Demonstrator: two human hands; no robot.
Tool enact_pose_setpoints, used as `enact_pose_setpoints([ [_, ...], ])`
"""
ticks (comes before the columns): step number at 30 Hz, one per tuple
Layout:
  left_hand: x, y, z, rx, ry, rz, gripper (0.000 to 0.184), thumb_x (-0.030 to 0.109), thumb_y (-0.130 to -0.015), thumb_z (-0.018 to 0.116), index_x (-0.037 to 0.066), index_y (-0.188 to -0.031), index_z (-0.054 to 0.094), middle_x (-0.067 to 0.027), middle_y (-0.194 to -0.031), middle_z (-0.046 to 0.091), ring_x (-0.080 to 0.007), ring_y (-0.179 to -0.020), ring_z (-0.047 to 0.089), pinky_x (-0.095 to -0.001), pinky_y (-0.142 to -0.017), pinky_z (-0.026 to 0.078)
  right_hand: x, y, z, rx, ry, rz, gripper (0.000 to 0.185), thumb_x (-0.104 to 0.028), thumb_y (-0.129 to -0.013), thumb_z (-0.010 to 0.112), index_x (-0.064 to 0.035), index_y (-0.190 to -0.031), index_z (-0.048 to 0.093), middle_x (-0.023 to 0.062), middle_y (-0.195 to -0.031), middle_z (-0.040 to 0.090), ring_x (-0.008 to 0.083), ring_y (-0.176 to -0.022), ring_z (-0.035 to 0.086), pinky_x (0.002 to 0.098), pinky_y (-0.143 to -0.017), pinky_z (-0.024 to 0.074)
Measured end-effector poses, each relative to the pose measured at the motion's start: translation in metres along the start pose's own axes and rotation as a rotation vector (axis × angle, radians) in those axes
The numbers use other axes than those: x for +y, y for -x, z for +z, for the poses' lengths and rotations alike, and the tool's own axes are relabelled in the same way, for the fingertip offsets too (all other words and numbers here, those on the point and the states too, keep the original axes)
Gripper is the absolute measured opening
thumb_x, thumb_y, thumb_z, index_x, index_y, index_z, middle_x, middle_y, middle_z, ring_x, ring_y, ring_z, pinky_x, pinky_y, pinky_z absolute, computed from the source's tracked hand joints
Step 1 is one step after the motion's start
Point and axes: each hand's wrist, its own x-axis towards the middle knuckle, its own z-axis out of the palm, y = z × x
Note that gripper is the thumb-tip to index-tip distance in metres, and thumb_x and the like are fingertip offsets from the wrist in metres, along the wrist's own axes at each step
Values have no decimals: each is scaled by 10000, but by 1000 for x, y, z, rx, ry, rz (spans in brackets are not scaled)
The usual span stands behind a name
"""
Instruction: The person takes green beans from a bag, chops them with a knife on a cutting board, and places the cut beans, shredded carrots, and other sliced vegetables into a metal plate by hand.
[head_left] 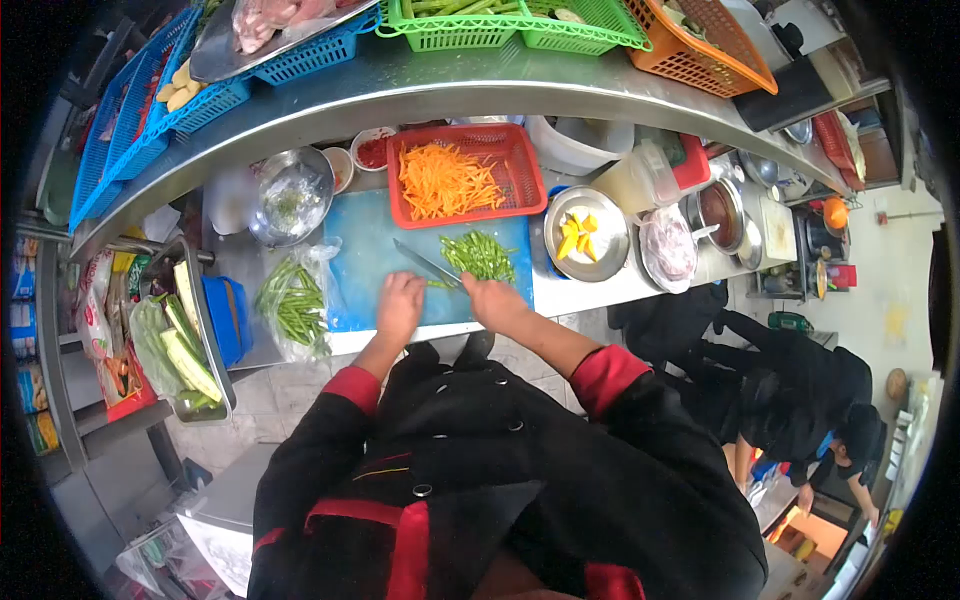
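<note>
On a blue cutting board (360, 270), my right hand (495, 303) grips the handle of a knife (428, 262), its blade slanting up to the left. My left hand (401, 305) rests on the board left of the knife, fingers bent and close together; what they hold, if anything, is hidden. A few green bean pieces lie between the hands. Chopped green beans (478, 256) form a pile right of the blade. Behind it stands a red basket (520, 217) of shredded carrot (445, 182). Whole green beans (297, 305) lie in a plastic bag at the board's left.
A metal bowl (291, 195) stands back left, and a bowl (610, 235) with yellow pieces stands right. A tray (222, 375) of cut vegetables is at far left. The overhead shelf (450, 88) holds baskets. Other people (800, 400) in black are at the right.
</note>
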Motion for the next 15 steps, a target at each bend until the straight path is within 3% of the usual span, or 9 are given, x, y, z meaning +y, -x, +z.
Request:
enact_pose_setpoints([
  [5, 7, -6, -5, -98, -45, 7, 188, 67, -808, 668, 76, -987, 724, -84, -972, 619, -308, -957, 577, -411, -841, 511, -2, 17, -6, -80, 12, 17, 338, -49, -912, 492, -53, -1250, 481, 244, -853, 706, 415, -814, 720, 522, -702, 582],
  [8, 11, -15, -5, -101, -59, 49, 196, 72, -829, 641, 76, -1006, 725, -82, -972, 617, -308, -959, 576, -406, -843, 515, -1, 3, 6, -5, 71, -20, 347, -49, -913, 500, -47, -1258, 474, 242, -881, 711, 405, -831, 726, 513, -704, 584],
  [10, 10, -6, -6, -122, -60, 40, 201, 74, -841, 625, 76, -1015, 725, -81, -975, 617, -306, -962, 575, -408, -846, 516, -18, 6, -26, -129, 73, 41, 317, -58, -919, 499, -49, -1236, 485, 237, -893, 715, 408, -816, 726, 508, -681, 585],
  [15, 12, -11, -4, -89, -37, 27, 221, 82, -844, 616, 82, -1040, 718, -83, -978, 616, -307, -965, 574, -403, -853, 516, -6, 9, 2, -31, 9, 19, 268, -78, -932, 490, -40, -1198, 489, 254, -909, 710, 425, -830, 717, 528, -706, 578],
])
